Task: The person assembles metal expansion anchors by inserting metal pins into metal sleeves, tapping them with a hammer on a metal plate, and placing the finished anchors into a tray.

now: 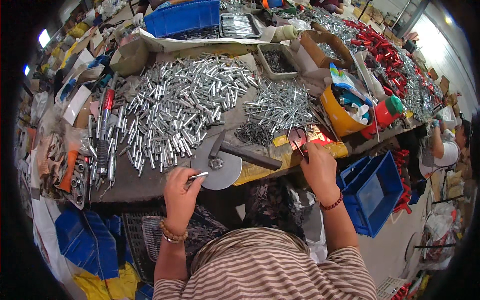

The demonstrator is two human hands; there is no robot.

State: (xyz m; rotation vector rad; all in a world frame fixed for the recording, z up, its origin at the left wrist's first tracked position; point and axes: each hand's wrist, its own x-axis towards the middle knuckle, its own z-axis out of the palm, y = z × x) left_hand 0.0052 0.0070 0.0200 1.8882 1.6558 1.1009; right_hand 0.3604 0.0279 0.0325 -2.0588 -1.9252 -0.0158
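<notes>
My left hand [181,196] is closed, pinching a short silvery metal tube [199,175] between thumb and fingers at the near edge of the bench. Beside it is a round grey metal plate [225,177], with a hammer [250,155] lying across its right side and a small metal lump [216,163] near its middle. At the right, my right hand [320,171] is closed on a thin two-pronged tool [298,145], whose exact kind I cannot make out. Under that tool lies a shiny red and yellow packet [320,136].
A wide heap of metal tubes [185,100] covers the bench's left half. Thin metal rods [282,107] and small dark pieces [252,134] lie right of it. A yellow bucket [337,112] stands near the right edge; a blue crate [372,192] is below.
</notes>
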